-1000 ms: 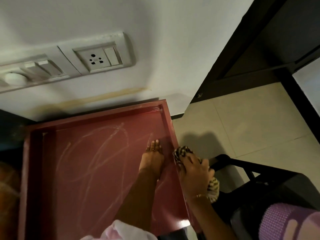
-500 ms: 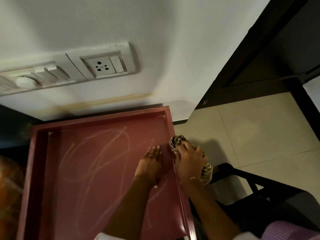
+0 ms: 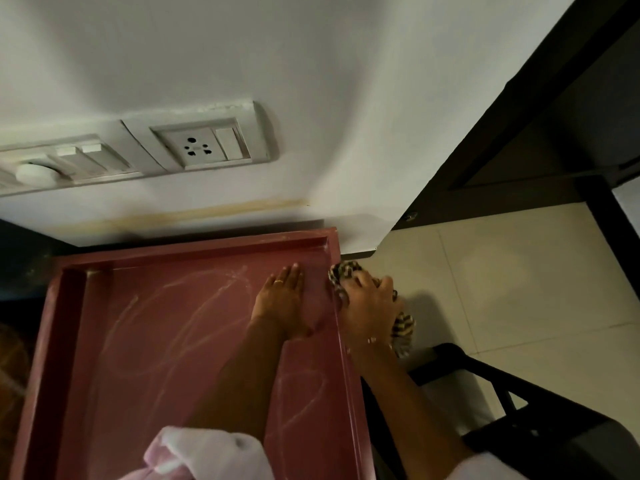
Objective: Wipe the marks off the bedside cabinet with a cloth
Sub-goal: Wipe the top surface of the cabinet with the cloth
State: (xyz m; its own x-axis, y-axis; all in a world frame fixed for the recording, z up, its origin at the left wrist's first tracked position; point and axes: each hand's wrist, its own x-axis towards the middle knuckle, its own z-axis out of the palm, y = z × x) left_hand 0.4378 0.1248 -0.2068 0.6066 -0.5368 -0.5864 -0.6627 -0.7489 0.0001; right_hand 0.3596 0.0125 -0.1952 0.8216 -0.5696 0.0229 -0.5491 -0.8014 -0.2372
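The bedside cabinet (image 3: 114,358) has a dark red recessed top with a raised rim, and pale chalk-like scribbles (image 3: 194,317) loop across it. My left hand (image 3: 284,303) lies flat, palm down, on the top near the far right corner, a ring on one finger. My right hand (image 3: 369,306) grips a striped brown and cream cloth (image 3: 346,271) and presses it against the outer side of the cabinet's right rim, near the far corner. Part of the cloth hangs out below my palm.
A white wall with a socket (image 3: 199,148) and switch panel (image 3: 79,161) stands directly behind the cabinet. Pale floor tiles (image 3: 502,289) lie to the right. A black chair frame (image 3: 519,410) sits at the lower right, and a dark door frame (image 3: 519,116) at the upper right.
My right hand has slid the cloth along the right rim towards the far corner. My left hand has also shifted forward on the top, staying flat.
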